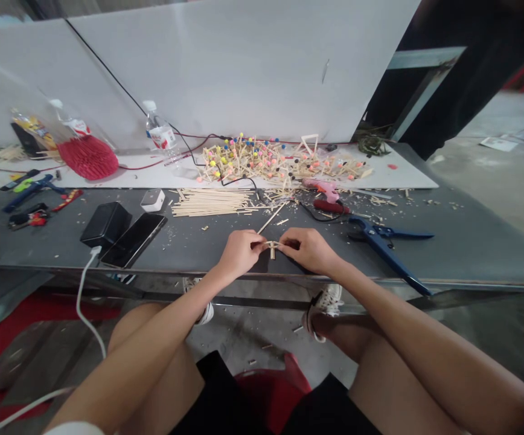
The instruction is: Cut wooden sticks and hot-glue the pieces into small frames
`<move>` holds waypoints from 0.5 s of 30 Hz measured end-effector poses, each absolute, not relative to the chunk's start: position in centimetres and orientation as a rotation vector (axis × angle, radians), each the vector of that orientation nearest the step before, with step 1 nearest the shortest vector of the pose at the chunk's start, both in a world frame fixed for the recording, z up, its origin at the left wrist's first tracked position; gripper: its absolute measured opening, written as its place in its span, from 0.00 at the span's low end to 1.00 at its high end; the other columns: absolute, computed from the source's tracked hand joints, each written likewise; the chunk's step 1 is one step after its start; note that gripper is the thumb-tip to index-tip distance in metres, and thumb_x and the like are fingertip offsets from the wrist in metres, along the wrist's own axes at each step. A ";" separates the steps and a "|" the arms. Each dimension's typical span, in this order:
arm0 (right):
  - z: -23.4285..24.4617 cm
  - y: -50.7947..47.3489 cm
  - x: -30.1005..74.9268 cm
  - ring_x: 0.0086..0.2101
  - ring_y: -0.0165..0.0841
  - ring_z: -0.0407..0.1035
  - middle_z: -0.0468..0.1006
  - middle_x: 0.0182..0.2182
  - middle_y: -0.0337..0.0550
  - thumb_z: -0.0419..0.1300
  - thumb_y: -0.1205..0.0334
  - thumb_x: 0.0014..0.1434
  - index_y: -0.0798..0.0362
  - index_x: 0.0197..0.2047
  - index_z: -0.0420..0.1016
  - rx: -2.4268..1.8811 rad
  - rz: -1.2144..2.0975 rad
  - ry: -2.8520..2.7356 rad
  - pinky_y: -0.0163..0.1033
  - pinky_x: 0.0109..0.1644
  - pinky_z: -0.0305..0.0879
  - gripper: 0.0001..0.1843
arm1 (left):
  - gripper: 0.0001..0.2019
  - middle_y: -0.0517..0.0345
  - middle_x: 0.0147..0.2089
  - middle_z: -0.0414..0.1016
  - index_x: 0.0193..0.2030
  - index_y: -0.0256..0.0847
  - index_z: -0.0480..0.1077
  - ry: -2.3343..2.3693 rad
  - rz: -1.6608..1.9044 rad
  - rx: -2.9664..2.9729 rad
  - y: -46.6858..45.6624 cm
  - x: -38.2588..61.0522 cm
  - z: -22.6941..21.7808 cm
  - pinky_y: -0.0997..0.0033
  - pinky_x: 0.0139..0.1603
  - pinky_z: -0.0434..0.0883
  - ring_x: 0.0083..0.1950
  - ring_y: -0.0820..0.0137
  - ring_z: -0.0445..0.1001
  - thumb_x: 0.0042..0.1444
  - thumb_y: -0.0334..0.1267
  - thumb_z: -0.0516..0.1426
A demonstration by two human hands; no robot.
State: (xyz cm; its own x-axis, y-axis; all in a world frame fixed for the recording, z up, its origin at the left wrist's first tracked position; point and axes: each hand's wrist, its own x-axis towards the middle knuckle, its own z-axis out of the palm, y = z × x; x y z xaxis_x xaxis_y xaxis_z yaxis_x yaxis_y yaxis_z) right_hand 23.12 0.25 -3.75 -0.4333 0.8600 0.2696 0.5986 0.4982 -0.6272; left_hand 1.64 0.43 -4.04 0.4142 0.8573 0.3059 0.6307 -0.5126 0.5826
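Close to the table's front edge, my left hand (242, 251) and my right hand (308, 248) pinch opposite ends of a small figure of short wooden sticks (273, 249). One stick piece of it points down toward me between the hands. Just beyond my left fingers, a longer wooden stick (271, 219) slants away across the table. Behind it lies a bundle of loose wooden sticks (212, 202). A pink glue gun (323, 190) rests farther back on the right, beside a red-handled tool (331, 206).
Blue-handled pliers (386, 248) lie right of my right hand. A phone (135, 238) and a black power brick (105, 223) sit on the left. Stick pieces with coloured balls (253, 157) are heaped at the back, near a bottle (160, 133) and red bristly bundle (87, 156).
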 end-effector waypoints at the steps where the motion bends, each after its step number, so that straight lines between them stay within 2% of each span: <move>1: -3.7 0.2 23.1 0.26 0.27 0.64 0.74 0.26 0.37 0.61 0.66 0.57 0.54 0.30 0.76 -1.196 0.604 -2.177 0.33 0.31 0.56 0.04 | 0.08 0.58 0.26 0.72 0.30 0.38 0.80 1.276 0.822 2.298 0.4 1.6 -4.0 0.72 0.30 0.58 0.27 0.73 0.67 0.59 0.33 0.60; 15: -3.7 0.3 23.1 0.27 0.28 0.66 0.75 0.27 0.38 0.62 0.67 0.57 0.54 0.31 0.77 -1.203 0.596 -2.183 0.33 0.32 0.56 0.03 | 0.07 0.57 0.28 0.74 0.30 0.38 0.80 1.281 0.829 2.279 0.4 1.7 -4.0 0.72 0.30 0.59 0.27 0.72 0.68 0.58 0.32 0.60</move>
State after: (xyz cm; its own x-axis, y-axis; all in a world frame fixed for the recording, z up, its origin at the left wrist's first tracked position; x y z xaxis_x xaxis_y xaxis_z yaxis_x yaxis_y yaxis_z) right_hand 23.13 0.28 -3.69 -0.4325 0.8618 0.2650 0.6075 0.4957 -0.6207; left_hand 1.72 0.45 -4.05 0.4054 0.8632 0.3007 0.6281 -0.5021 0.5944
